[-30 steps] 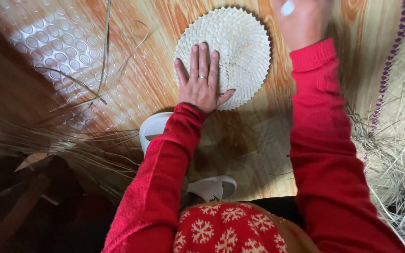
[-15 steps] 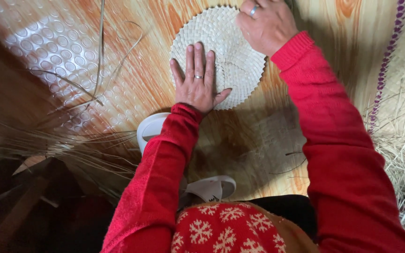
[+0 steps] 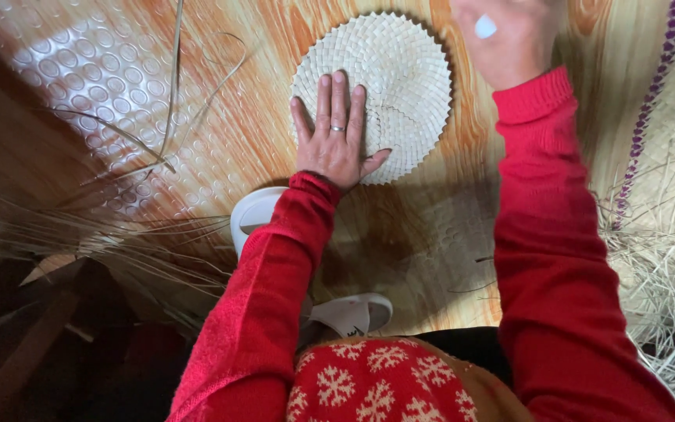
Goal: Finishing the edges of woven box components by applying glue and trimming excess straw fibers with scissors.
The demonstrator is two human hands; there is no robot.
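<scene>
**Flattening a round woven mat on the floor**

Left hand (image 3: pixel 336 139) lies flat, fingers spread, pressing the near-left part of the round woven mat (image 3: pixel 388 78), which sits on the wood-pattern floor (image 3: pixel 197 94). Right hand (image 3: pixel 505 35) is raised beyond the mat's far-right edge, loosely curled with something small and white showing (can't tell what, or how firmly it's gripped). I'd keep that palm weight even so the weave doesn't shift. Loose straw (image 3: pixel 666 258) piles up to the right.
</scene>
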